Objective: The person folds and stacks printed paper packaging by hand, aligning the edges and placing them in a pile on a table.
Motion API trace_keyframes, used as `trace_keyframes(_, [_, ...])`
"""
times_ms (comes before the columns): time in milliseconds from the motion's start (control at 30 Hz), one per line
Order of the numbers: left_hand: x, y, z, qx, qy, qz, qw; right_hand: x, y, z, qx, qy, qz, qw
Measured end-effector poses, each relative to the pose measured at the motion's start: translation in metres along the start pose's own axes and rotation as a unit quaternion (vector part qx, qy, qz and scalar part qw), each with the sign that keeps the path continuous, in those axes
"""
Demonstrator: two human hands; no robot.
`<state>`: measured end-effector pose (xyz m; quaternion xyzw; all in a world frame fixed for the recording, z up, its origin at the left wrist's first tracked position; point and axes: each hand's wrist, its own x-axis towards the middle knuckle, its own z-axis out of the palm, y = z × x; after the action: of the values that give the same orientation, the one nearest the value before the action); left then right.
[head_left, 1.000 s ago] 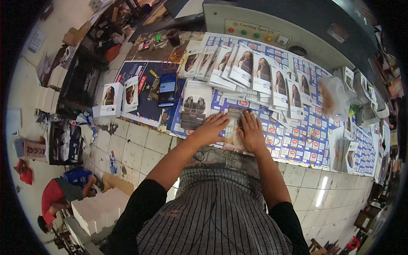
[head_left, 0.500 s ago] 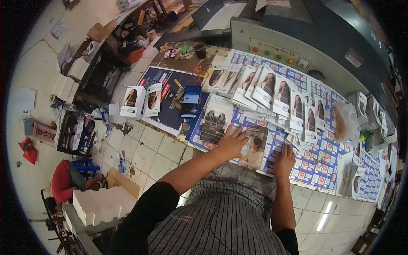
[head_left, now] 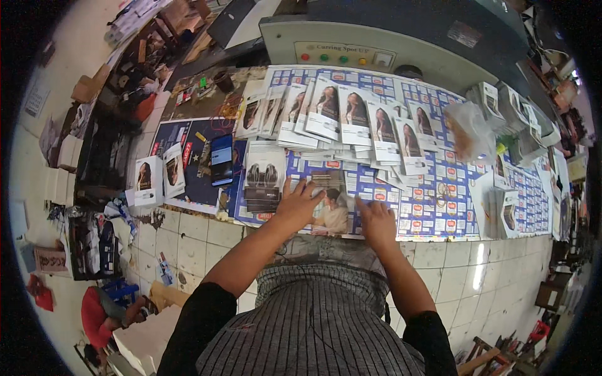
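A printed leaflet with a photo of a person (head_left: 332,216) lies flat near the table's front edge. My left hand (head_left: 297,204) rests on its left side, fingers spread and palm down. At its right edge is my right hand (head_left: 377,220), index finger stretched toward the sheet and the other fingers slightly bent; nothing shows in its grasp. Beside my left hand lies a stack of leaflets with a dark headphones picture (head_left: 262,178). Behind the hands, several white folded brochures with a long-haired figure (head_left: 325,103) overlap in a fanned pile.
A phone (head_left: 221,161) and two upright brochures (head_left: 148,182) stand to the left. At the right are a clear plastic bag (head_left: 469,131) and brochure stacks (head_left: 509,210). A machine with coloured buttons (head_left: 326,47) borders the back. Another person in red (head_left: 98,316) sits low at left.
The view has swung, shifting the table leftward in the picture. My right hand has slid up along the leaflet's right edge, its index finger now extended. My left hand stays on the leaflet.
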<state>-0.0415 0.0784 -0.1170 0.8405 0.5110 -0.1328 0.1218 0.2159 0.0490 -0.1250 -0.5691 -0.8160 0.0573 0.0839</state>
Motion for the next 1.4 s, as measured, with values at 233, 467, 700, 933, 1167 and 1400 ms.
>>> trace_keyframes(233, [0.002, 0.004, 0.003, -0.011, 0.007, -0.002, 1.000, 0.060, 0.018, 0.026, -0.056, 0.158, 0.024, 0.986])
trace_keyframes(467, [0.001, 0.004, 0.008, -0.006, 0.004, -0.010, 1.000, 0.057, 0.031, 0.019, 0.013, 0.146, 0.005, 0.989])
trace_keyframes(700, [0.003, 0.008, -0.002, -0.005, 0.002, -0.015, 1.000, 0.039, 0.036, 0.002, 0.004, 0.048, -0.092, 0.995])
trace_keyframes(933, [0.000, 0.004, 0.003, -0.009, 0.012, -0.013, 1.000, -0.027, 0.061, -0.023, 0.068, -0.076, -0.252, 0.962])
trace_keyframes(1167, [-0.020, 0.055, 0.019, -0.136, 0.133, 0.091, 0.978, -0.020, 0.066, -0.011, 0.014, 0.085, -0.027, 0.996])
trace_keyframes(1400, [-0.043, 0.055, -0.030, -0.233, 0.269, 0.089, 0.930, -0.038, 0.035, -0.016, 0.252, 0.155, 0.039, 0.954])
